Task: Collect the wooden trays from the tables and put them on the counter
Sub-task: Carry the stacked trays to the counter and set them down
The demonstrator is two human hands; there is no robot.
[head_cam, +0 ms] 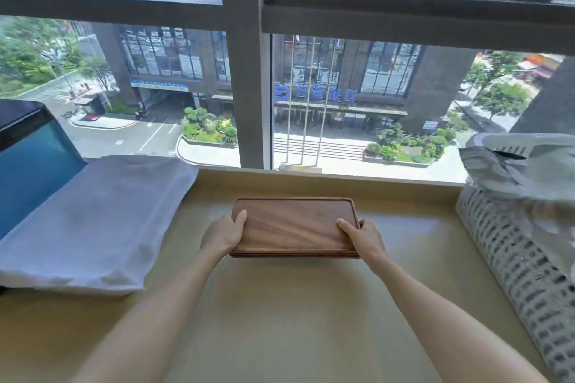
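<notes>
A stack of dark wooden trays (292, 224), rectangular with rounded corners, is held level over the beige counter (280, 305) in front of the window. My left hand (222, 235) grips the stack's left short edge, thumb on top. My right hand (361, 238) grips the right short edge the same way. At least two tray edges show at the stack's near side. Whether the stack touches the counter I cannot tell.
A white cloth-covered bundle (93, 224) lies on the counter at the left, beside a blue-sided box (28, 162). A white perforated basket (522, 264) with grey wrapping sits at the right. The window frame (245, 87) stands straight behind.
</notes>
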